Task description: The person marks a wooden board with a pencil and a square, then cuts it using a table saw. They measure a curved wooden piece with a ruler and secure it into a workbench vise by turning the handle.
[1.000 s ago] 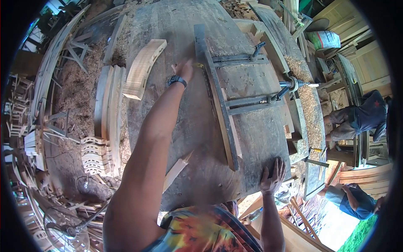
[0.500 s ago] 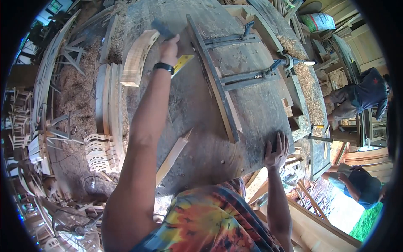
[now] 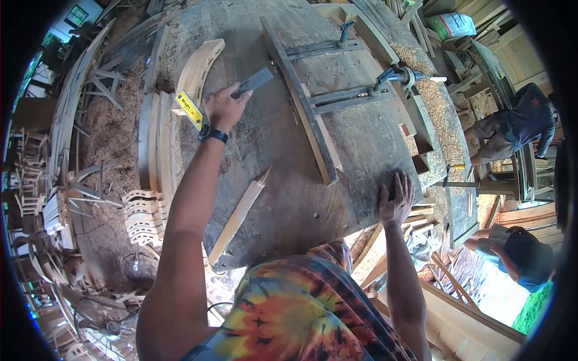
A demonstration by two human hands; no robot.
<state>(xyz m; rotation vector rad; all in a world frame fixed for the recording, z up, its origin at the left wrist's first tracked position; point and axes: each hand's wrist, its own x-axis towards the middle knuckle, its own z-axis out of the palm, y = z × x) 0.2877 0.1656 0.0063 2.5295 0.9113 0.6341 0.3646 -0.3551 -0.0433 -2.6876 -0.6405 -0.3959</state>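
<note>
My left hand point(image 3: 225, 108), with a dark band at its wrist, is closed around a try square. Its flat grey arm point(image 3: 255, 82) sticks out beyond my fingers to the upper right. The printed yellow arm point(image 3: 189, 110) lies on the other side, overlapping the near end of a curved wooden block point(image 3: 200, 63) in this view. My right hand point(image 3: 396, 201) rests palm down at the right front edge of the dark worktable point(image 3: 283, 210), fingers stretched out and holding nothing.
A long wooden bar point(image 3: 299, 99) with metal clamps point(image 3: 352, 99) crosses the table. A pointed wood strip point(image 3: 239, 216) lies near the front edge. Several curved slats point(image 3: 142, 218) are stacked at left. Two people point(image 3: 527, 123) work at right, amid sawdust point(image 3: 442, 111).
My left hand has drawn back toward me and turned, swinging the try square's grey arm to the right and its yellow arm to the left, over the block's end. My right hand stays put.
</note>
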